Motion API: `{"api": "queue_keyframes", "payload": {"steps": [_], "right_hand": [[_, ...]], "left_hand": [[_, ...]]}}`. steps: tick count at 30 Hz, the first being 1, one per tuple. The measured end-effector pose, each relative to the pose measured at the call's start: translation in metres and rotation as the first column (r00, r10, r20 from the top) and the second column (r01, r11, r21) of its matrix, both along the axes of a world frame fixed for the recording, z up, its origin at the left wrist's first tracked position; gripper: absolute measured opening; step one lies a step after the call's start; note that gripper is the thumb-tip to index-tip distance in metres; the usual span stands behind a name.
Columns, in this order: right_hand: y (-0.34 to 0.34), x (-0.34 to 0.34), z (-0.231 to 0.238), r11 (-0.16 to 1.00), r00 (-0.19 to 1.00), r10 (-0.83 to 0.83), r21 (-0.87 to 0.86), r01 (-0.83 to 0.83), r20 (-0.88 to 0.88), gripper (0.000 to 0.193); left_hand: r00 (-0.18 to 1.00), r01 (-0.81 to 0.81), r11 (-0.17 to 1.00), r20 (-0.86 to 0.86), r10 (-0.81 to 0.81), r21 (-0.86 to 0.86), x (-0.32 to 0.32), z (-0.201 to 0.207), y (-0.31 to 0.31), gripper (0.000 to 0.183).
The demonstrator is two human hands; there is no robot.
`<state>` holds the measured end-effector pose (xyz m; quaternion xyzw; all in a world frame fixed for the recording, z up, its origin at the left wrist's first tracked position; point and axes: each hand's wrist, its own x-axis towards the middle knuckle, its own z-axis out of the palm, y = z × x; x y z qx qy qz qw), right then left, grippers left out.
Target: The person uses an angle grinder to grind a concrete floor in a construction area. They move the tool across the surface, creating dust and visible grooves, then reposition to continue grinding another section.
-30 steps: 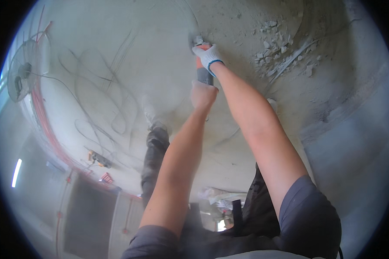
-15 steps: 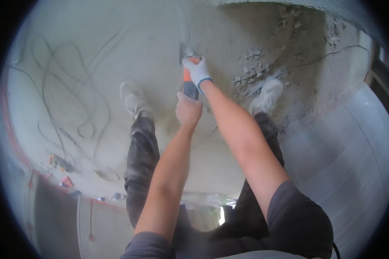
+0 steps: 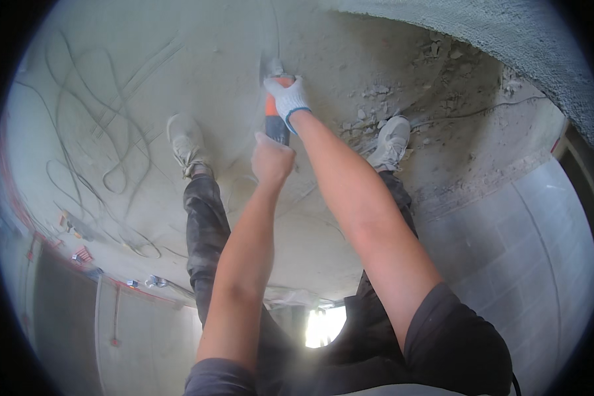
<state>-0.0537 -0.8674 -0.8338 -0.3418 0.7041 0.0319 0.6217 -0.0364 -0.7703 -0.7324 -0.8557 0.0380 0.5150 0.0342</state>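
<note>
Floor [image 3: 208, 79], dusty grey. Rough grey surface [image 3: 501, 39] upper right, showing broader than half a second ago: probably a head turn, work seemingly uninterrupted. Rubble [image 3: 363, 115] to the right. Orange-and-dark power tool [image 3: 276, 129] between shoes [image 3: 186, 135], pointing away. Gloved right hand [image 3: 288, 97] at front, left hand [image 3: 272, 157] at rear, fingers of both clamped round it.
</note>
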Motion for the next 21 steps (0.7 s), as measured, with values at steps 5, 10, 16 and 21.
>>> {"api": "queue_keyframes", "payload": {"steps": [5, 10, 16, 21], "right_hand": [[0.002, -0.006, -0.025, 0.999, 0.998, 0.014, 0.053, -0.011, -0.055, 0.096], [0.001, 0.003, -0.009, 0.993, 0.999, -0.036, 0.108, 0.039, -0.027, 0.115], [0.007, 0.004, -0.03, 0.996, 0.997, -0.013, 0.089, 0.02, -0.08, 0.114], [0.012, -0.002, -0.049, 1.0, 0.999, -0.01, 0.023, 0.011, -0.043, 0.107]], "left_hand": [[0.999, 0.037, 0.999, -0.031, -0.036, 0.009, 0.002, 0.008, -0.008, 0.044], [0.998, 0.03, 0.999, -0.05, -0.028, 0.042, 0.009, 0.006, -0.003, 0.052], [0.996, 0.046, 0.997, -0.075, -0.041, 0.068, 0.015, 0.007, -0.009, 0.056], [0.996, 0.058, 0.998, -0.066, -0.056, 0.037, 0.016, 0.004, -0.01, 0.055]]}}
